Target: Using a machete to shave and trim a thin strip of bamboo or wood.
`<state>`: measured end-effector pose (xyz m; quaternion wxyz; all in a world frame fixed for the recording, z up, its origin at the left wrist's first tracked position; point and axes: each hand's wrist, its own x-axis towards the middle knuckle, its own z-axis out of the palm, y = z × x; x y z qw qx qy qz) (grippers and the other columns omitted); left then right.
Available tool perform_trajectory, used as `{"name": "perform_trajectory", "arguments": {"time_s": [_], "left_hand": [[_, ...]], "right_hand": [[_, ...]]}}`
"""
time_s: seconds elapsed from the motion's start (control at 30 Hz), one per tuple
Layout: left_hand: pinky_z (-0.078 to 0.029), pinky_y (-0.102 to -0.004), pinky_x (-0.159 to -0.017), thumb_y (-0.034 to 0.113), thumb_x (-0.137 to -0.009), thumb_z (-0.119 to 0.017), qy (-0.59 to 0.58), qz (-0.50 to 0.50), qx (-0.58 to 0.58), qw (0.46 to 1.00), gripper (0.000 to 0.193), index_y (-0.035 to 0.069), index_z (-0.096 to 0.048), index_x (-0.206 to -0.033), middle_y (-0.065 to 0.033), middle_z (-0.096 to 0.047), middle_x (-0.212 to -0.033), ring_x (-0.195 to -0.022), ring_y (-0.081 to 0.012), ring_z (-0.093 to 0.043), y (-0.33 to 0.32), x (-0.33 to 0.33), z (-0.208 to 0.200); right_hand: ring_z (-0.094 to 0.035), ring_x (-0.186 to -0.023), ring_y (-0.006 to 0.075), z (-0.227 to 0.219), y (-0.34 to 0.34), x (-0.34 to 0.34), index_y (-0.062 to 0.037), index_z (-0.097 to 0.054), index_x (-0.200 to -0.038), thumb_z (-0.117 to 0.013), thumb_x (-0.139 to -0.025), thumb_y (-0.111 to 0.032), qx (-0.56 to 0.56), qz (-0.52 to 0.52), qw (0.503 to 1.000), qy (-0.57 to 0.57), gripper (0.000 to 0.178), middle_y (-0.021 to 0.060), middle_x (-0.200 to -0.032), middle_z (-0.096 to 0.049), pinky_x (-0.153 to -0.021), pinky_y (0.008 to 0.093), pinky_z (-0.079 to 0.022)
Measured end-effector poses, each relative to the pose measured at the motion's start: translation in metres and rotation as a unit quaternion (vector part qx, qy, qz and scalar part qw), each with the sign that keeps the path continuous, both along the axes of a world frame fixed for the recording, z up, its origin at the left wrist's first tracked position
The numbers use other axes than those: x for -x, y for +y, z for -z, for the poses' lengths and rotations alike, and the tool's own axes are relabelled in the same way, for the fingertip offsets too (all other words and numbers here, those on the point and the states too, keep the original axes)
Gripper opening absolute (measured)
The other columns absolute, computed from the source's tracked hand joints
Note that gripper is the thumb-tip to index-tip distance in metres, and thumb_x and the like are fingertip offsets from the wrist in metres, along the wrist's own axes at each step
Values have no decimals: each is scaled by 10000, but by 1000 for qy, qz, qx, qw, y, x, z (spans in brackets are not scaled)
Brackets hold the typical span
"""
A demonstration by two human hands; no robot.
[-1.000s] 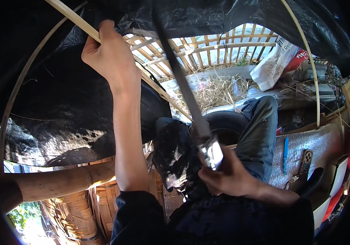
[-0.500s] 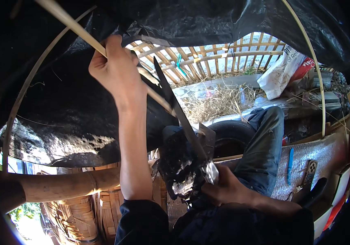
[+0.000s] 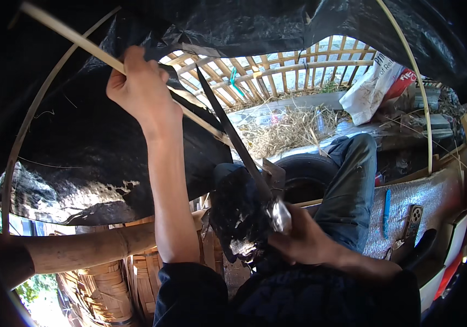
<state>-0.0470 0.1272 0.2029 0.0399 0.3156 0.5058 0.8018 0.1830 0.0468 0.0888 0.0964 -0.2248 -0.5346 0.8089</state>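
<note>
My left hand (image 3: 145, 98) is closed round a pale bamboo strip (image 3: 72, 37), raised at the upper left. The strip slopes down to the right, passing behind my wrist toward the knife. In my right hand (image 3: 307, 238) is a long dark-bladed knife (image 3: 227, 124). Its blade points up and to the left, and shiny silver material (image 3: 280, 216) covers the part beside my fingers. The strip's lower end meets or passes behind the blade; which one I cannot tell. Under the blade's base, a torn black covering (image 3: 239, 210) lies over my lap.
A dark tire (image 3: 307, 169) sits beside my bent knee. On the silvery mat at right lie a blue tool (image 3: 387, 213) and a phone (image 3: 414, 219). A bamboo lattice (image 3: 282, 68), dry straw (image 3: 293, 131) and a white sack (image 3: 367, 98) are beyond. Thick bamboo (image 3: 81, 250) crosses lower left.
My left hand and the bamboo strip have shifted left. The knife tip is slightly higher and further left, while the grip of my right hand looks the same.
</note>
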Motion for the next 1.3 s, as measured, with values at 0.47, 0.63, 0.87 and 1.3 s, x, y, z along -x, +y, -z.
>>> {"name": "perform_trajectory", "arguments": {"time_s": [0.47,0.63,0.87,1.3], "left_hand": [[-210,-230,-425,29,-755,-507,-2,-32,12,999,263,108,-331,-576,41,-269,-517,-441,-54,-231,-4,2,-1],[-217,-238,-425,20,-752,-497,10,-1,7,1000,263,105,-325,-573,40,-245,-502,-425,-57,-216,0,2,1],[-199,-225,-414,33,-759,-492,-19,-23,5,1000,282,117,-306,-564,43,-249,-480,-419,-48,-213,-4,-1,-4],[-211,-226,-417,19,-745,-509,-18,-45,33,998,254,99,-344,-569,29,-275,-533,-435,-58,-248,-4,0,0]], "right_hand": [[-513,-446,123,-16,16,1,98,-269,-1241,-579,-799,-120,63,-40,994,-77,582,62,-644,-529,-394,250,-420],[-526,-509,110,-19,5,-3,100,-199,-1265,-564,-813,-68,-48,129,989,56,605,75,-690,-519,-428,246,-426],[-504,-461,93,2,22,2,98,-397,-1063,-548,-800,-42,74,-47,996,4,334,59,-617,-527,-396,242,-402],[-499,-439,107,-17,13,3,99,-400,-1101,-567,-770,-49,67,-4,997,-31,399,58,-625,-531,-385,251,-393]]}}
